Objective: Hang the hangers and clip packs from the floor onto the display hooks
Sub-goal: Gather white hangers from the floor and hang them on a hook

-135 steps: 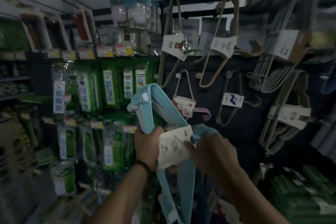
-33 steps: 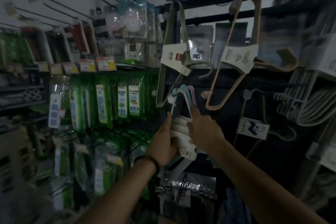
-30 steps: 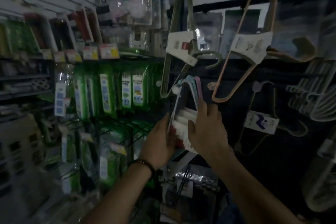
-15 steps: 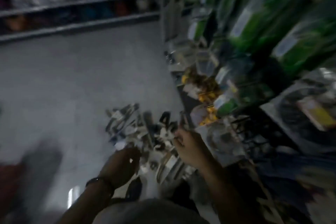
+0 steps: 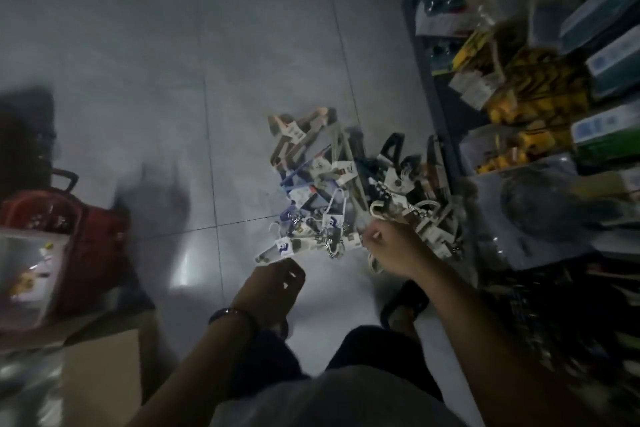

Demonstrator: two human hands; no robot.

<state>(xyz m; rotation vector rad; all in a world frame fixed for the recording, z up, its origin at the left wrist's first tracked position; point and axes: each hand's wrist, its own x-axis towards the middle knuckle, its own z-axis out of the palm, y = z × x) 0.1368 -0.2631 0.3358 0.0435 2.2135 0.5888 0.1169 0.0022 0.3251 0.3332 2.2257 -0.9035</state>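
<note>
— What stood at the left edge?

— At nine o'clock a red basket (image 5: 69, 236) sat on the grey tiled floor (image 5: 242, 45). A clear tub (image 5: 20, 270) lay against it at eight, and a cardboard box (image 5: 100, 367) at seven. All were well apart from the goods.

— And the goods themselves?

— A tangled pile (image 5: 346, 191) of hangers and clip packs lay on the floor at the middle of the view. Tan, dark and white pieces were mixed, many with white card tags. A white hanger (image 5: 277, 250) with a blue-marked tag stuck out at the pile's seven o'clock.

— The hands?

— The left hand (image 5: 273, 284), a dark wristband (image 5: 232, 314) behind it, hung at the pile's six o'clock, just short of that white hanger. Its fingers were loosely curled, with nothing showing in them. The right hand (image 5: 394, 246) was at the pile's five o'clock. Its fingers were curled round a pale hanger (image 5: 377, 210), whose hook rose just above the knuckles.

— Anything crowding it?

— A dark sandal (image 5: 403, 302) stood near at five o'clock. The shelves (image 5: 446, 135) ran from one to four o'clock, their base touching the pile's right edge. They were loaded with yellow packs (image 5: 530, 87) and blurred boxes.
</note>
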